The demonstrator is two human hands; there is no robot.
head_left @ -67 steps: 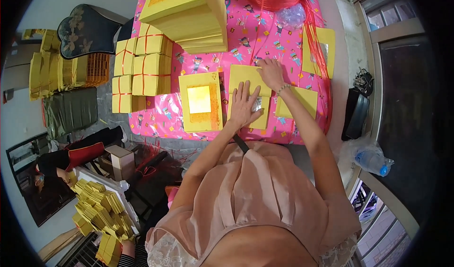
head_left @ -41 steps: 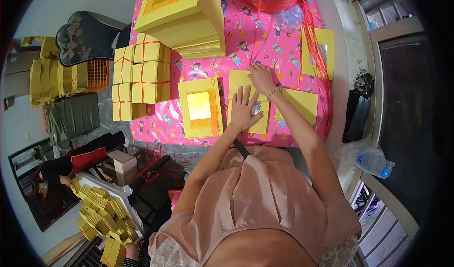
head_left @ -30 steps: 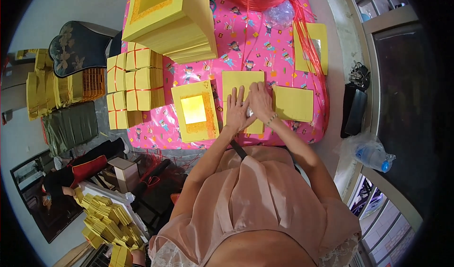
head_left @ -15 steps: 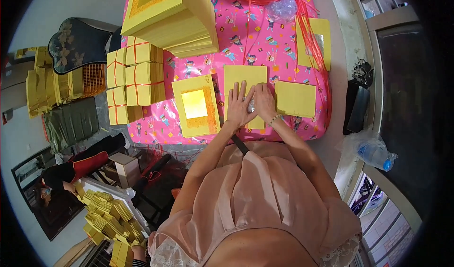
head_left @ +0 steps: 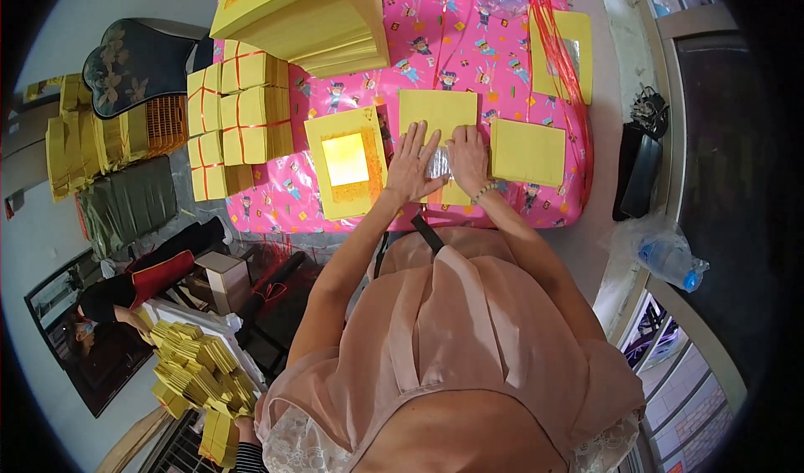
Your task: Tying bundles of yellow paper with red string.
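Note:
A yellow paper sheet [head_left: 440, 108] lies in front of me, with a silver foil square [head_left: 439, 164] showing between my hands. Pressed flat on its left part is my left hand [head_left: 410, 165], fingers spread. My right hand [head_left: 470, 159] rests palm down on the right part, fingers stretched forward and close together. Neither hand grips anything. Just left of them lies a yellow sheet with an orange border [head_left: 374, 134] and a bright gold square [head_left: 345, 160]. On the right, near my right hand, is a plain yellow paper stack [head_left: 528, 151].
A tall yellow paper stack [head_left: 335, 41] stands at the back left of the pink patterned tablecloth [head_left: 335, 96]. Red-tied bundles [head_left: 255, 125] sit left. Red plastic strands [head_left: 548, 33] hang at right, over a foil-centred yellow sheet [head_left: 578, 75]. Another person [head_left: 134, 293] is at lower left.
My hands have parted slightly, so more of the silver foil shows between them. The whole view has shifted, with the table higher in the picture.

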